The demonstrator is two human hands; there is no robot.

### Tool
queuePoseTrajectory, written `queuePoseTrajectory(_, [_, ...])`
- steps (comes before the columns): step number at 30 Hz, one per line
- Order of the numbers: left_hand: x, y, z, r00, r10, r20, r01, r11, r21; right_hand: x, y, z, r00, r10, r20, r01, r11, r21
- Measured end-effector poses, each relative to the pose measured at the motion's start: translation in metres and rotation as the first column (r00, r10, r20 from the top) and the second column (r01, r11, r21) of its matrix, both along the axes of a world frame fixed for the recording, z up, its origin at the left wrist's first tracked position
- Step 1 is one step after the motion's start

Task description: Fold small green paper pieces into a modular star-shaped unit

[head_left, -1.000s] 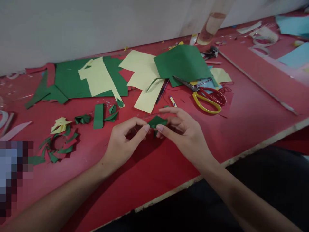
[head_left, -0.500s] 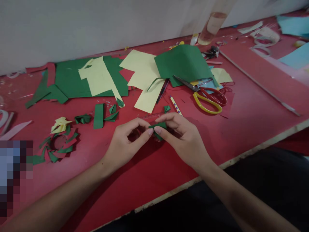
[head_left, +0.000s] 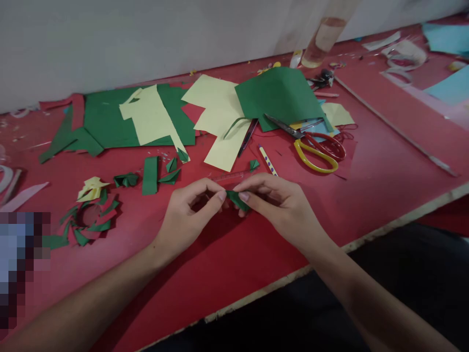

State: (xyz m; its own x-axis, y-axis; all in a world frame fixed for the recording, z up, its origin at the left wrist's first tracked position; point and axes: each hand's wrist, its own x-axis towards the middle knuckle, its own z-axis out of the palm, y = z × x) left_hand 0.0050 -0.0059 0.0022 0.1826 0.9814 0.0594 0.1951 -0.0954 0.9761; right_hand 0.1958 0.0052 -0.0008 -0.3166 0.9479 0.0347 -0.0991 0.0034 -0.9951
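A small folded green paper piece is held between both hands above the red table. My left hand pinches its left tip between thumb and fingers. With thumb and index finger, my right hand grips its upper right part. Some fingertips of both hands are hidden behind the paper and thumbs. Just beyond the hands lie a clear ruler, a small green folded piece and a dotted pen. To the left are a red and green paper ring, a green strip and several folded green pieces.
Scissors with red and yellow handles lie at right of the pen. Green sheets and cream sheets cover the back. A bottle stands by the wall; a yellow folded piece touches the ring.
My thumbs have moved apart, the left one leftward and the right one slightly right. More of the green piece and of the ruler behind it shows.
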Motion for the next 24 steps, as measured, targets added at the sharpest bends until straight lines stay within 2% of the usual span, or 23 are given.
queuePoseTrajectory(6, [0.0021, -0.0011, -0.0028, 0.998, -0.001, 0.058, 0.0, 1.0, 0.028, 0.0011, -0.0001, 0.0007, 0.999, 0.035, 0.016, -0.035, 0.999, -0.036])
queuePoseTrajectory(13, [0.0043, -0.0013, -0.0008, 0.999, 0.027, 0.025, -0.029, 0.997, 0.069, -0.0001, -0.0008, 0.0037, 0.999, 0.027, 0.029, -0.025, 0.997, -0.076])
queuePoseTrajectory(19, [0.0061, -0.0029, -0.0003, 0.996, 0.045, -0.08, -0.039, 0.996, 0.075, 0.0009, -0.0004, 0.0028, 0.98, -0.054, 0.189, 0.048, 0.998, 0.036])
queuePoseTrajectory(24, [0.005, -0.0002, 0.0002, 0.996, 0.055, -0.066, -0.054, 0.998, 0.022, 0.0018, -0.0015, -0.0017, 0.956, -0.091, 0.28, 0.057, 0.99, 0.128])
